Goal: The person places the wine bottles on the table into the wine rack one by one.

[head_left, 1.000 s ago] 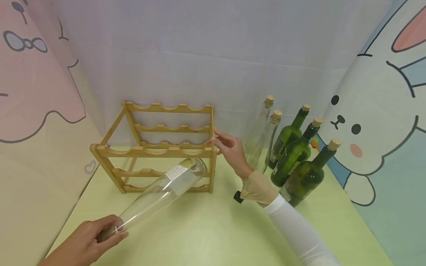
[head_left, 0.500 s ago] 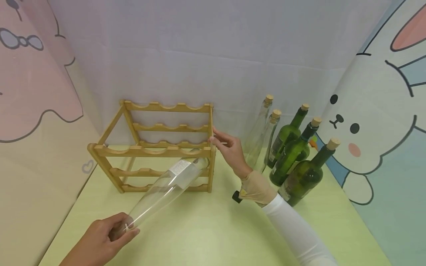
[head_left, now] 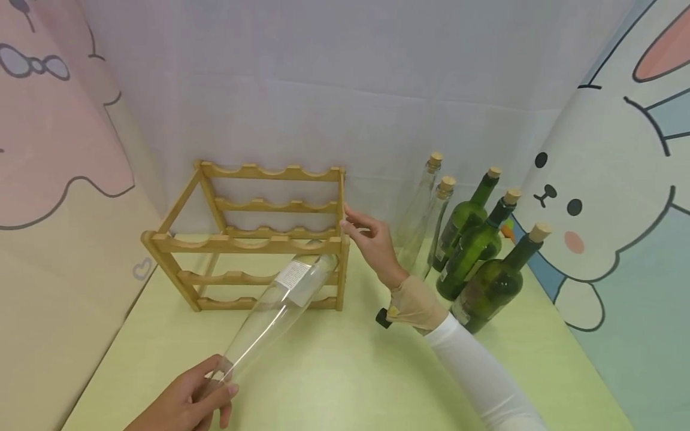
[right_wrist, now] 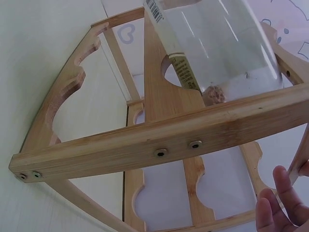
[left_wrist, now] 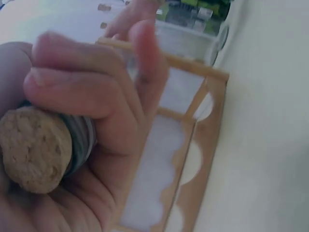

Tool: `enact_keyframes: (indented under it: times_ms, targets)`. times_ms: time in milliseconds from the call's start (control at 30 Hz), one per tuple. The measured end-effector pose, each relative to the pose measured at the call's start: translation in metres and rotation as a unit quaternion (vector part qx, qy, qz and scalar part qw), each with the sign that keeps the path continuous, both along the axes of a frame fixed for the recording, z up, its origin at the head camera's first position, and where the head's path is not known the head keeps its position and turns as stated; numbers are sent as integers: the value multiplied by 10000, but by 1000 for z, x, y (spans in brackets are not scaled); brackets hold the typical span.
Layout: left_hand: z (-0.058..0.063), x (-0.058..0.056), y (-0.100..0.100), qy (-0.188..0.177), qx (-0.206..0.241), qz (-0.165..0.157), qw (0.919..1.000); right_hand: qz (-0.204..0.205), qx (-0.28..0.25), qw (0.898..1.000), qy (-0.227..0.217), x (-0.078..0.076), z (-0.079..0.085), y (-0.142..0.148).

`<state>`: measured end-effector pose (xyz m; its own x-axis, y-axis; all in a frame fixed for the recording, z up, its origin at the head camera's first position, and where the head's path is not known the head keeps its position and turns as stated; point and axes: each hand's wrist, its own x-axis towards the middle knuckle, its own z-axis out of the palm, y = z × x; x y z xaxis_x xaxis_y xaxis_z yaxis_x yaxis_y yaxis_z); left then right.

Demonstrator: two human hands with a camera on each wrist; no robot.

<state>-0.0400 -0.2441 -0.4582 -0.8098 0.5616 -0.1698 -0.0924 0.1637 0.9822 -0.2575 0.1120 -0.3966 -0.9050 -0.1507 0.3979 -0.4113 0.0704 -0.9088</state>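
Observation:
My left hand (head_left: 185, 398) grips the neck of a clear glass bottle (head_left: 264, 323) with a white label. In the left wrist view the bottle's cork (left_wrist: 34, 150) shows within the curled fingers. The bottle slants up to the right, its base end between the upper and middle front rails of a wooden wine rack (head_left: 215, 244), at the right end. In the right wrist view the bottle's base (right_wrist: 231, 58) shows past the rack's side. My right hand (head_left: 374, 242) pinches the rack's right side, fingertips by the upright; in its wrist view only some fingers (right_wrist: 285, 193) show.
Right of the rack stand corked bottles: two clear bottles (head_left: 426, 230) and three green bottles (head_left: 480, 257). Something black (head_left: 383, 318) lies under the right wrist. A pale cloth wall (head_left: 323, 120) hangs close behind the rack, with printed cloths either side.
My left hand has moved right and slightly down with the bottle. The bottle's base has gone in behind the rack's upper front rail. My right hand keeps its place on the rack.

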Motion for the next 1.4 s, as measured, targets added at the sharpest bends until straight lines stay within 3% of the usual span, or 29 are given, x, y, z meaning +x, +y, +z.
enact_keyframes:
  times_ms: [100, 300, 467, 767, 1000, 1400]
  targets:
    - [-3, 4, 6, -183, 135, 132, 9997, 8, 55, 10000, -15, 0, -1, 0]
    - [-2, 9, 14, -255, -22, 549, 9982, -1, 38, 10000, -38, -1, -1, -1]
    - [-2, 11, 21, -160, -34, 655, 9977, 5, -12, 10000, -70, 0, -1, -2]
    - [-7, 19, 45, -129, -395, 1264, 9911, -52, 46, 10000, -9, 0, -2, -2]
    - [-11, 19, 63, -33, -169, 1589, 9871, -92, -23, 9999, -64, 1, 0, -1]
    - [-15, 22, 103, -389, 30, 2467, 9683, -52, -42, 10000, -6, 1, -2, -2]
